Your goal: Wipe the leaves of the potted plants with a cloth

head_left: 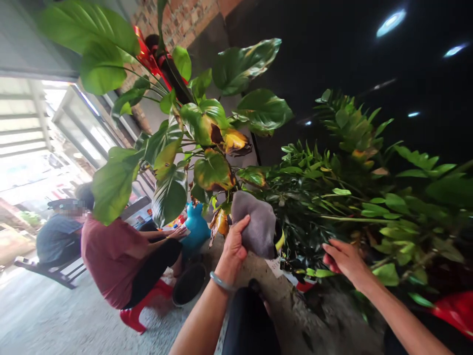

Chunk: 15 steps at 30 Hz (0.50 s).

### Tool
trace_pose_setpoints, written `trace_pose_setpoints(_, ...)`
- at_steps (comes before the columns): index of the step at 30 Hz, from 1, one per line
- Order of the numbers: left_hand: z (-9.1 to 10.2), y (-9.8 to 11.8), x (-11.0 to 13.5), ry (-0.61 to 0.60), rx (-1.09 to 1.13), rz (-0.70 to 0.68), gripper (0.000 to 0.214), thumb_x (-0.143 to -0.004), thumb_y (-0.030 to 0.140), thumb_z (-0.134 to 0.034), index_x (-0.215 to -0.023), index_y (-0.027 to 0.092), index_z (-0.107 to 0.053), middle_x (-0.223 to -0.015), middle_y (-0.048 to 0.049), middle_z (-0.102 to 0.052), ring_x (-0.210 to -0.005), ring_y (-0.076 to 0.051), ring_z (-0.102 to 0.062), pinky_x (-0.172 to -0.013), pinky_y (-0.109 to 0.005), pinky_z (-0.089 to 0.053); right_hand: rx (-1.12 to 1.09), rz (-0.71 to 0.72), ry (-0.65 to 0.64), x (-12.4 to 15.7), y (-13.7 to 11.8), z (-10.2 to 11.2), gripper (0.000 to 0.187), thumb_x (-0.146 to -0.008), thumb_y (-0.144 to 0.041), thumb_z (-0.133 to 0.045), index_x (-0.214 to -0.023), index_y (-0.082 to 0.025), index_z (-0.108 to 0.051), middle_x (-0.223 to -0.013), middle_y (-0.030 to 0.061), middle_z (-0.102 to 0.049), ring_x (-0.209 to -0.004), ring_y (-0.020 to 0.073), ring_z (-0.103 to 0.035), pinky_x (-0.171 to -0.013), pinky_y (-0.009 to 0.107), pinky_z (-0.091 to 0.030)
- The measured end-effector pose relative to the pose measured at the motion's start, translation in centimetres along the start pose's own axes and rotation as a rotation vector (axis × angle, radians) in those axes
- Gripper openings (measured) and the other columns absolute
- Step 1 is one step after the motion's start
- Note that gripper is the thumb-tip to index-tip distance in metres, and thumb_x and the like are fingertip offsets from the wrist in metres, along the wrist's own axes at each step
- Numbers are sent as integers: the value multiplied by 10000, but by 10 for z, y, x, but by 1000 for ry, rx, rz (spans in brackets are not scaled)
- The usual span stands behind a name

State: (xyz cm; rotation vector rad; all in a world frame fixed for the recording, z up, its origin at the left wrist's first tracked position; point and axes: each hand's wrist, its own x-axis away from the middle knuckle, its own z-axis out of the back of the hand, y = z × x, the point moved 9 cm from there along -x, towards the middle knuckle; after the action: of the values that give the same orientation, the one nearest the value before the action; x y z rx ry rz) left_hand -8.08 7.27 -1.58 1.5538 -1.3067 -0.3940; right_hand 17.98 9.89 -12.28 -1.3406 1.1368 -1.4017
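My left hand (233,246) is closed around a grey cloth (256,224), held up against the lower leaves of a large-leaved plant (201,123) with some yellow and brown patches. My left wrist wears a pale bracelet (220,282). Over at the right, my right hand (342,257) reaches into a bushy plant with small glossy leaves (351,197). Its fingers pinch a leaf or stem there, though the exact piece is hard to make out. A white tag (275,266) hangs below the cloth.
Two people sit at the left, one in a maroon shirt (111,256) on a red stool (135,313), beside a dark bench (55,268). A blue figure (195,224) stands by a dark bowl (189,283). Something red (456,310) lies at the lower right. A brick wall (185,19) rises behind.
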Motion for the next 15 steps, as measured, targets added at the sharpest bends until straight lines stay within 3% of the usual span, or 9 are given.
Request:
trace_pose_setpoints(3,-21,14,-6,-2,30,-90,91,-742,100,-656,-823,134,-682,-657,-7,-715,-618,-143,-681,-736,-253,-550,-28,-29,26,0,1,-5,197,-553,-423,-516,-507,-246,-443,-341,-52,-491,-282,98,-416,-331,218,-295)
trace_pose_setpoints(6,-27,-15,-5,-4,-80,26,41,-763,117,-641,-762,129,-679,-619,-14,-708,-547,-145,-651,-676,-267,-550,-74,-49,63,2,0,-6,166,-544,-411,-472,-572,-247,-470,-333,-64,-494,-276,101,-418,-334,217,-299)
trace_pose_setpoints(8,-21,-40,3,-4,-206,158,60,-766,129,-637,-727,116,-681,-587,-32,-700,-509,-154,-631,-649,-286,-545,-84,-55,65,4,0,-7,175,-542,-405,-454,-618,-250,-479,-321,-69,-491,-270,111,-420,-329,221,-298)
trace_pose_setpoints(10,-15,-52,13,-43,-318,249,38,-734,107,-654,-718,102,-687,-583,-52,-703,-502,-163,-630,-637,-293,-538,-88,-59,59,6,1,-7,171,-541,-395,-453,-633,-253,-479,-315,-70,-492,-267,120,-422,-323,225,-293)
trace_pose_setpoints(12,-16,-42,21,-114,-355,248,68,-687,75,-678,-749,95,-697,-621,-67,-721,-521,-170,-644,-629,-288,-535,-95,-52,40,8,1,-8,147,-550,-394,-470,-594,-254,-462,-325,-65,-501,-276,115,-428,-325,223,-298)
trace_pose_setpoints(15,-29,1,23,-135,-226,112,109,-674,81,-688,-779,110,-694,-649,-57,-730,-532,-165,-652,-593,-269,-536,-103,-45,8,10,2,-11,173,-565,-401,-504,-528,-246,-439,-346,-59,-511,-290,101,-440,-332,213,-313)
